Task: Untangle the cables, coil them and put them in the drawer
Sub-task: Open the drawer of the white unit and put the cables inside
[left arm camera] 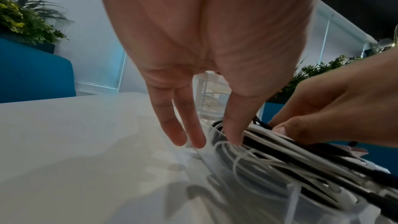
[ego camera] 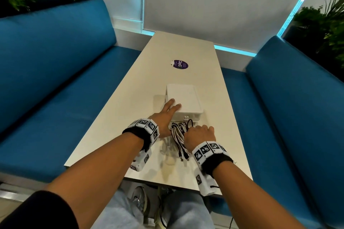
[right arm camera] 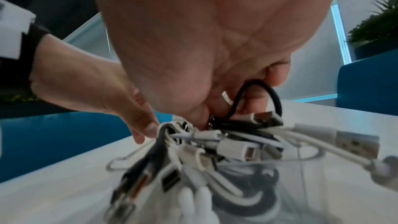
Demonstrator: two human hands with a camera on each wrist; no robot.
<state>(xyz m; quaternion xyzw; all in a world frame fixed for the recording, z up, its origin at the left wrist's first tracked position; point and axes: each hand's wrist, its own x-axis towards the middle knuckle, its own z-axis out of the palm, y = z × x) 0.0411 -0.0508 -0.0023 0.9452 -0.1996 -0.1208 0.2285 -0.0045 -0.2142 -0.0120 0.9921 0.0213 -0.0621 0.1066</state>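
Note:
A bundle of white and black cables hangs just in front of a small white drawer unit on the table. My right hand grips the bundle from the right, and several USB plugs dangle below it. My left hand lies with straight fingers on the unit's top left corner, its thumb touching the cables. A translucent pulled-out drawer shows under the bundle in the left wrist view.
The long white table carries a purple sticker beyond the unit. Blue benches run along both sides. Plants stand behind each bench. The table's near edge lies under my wrists.

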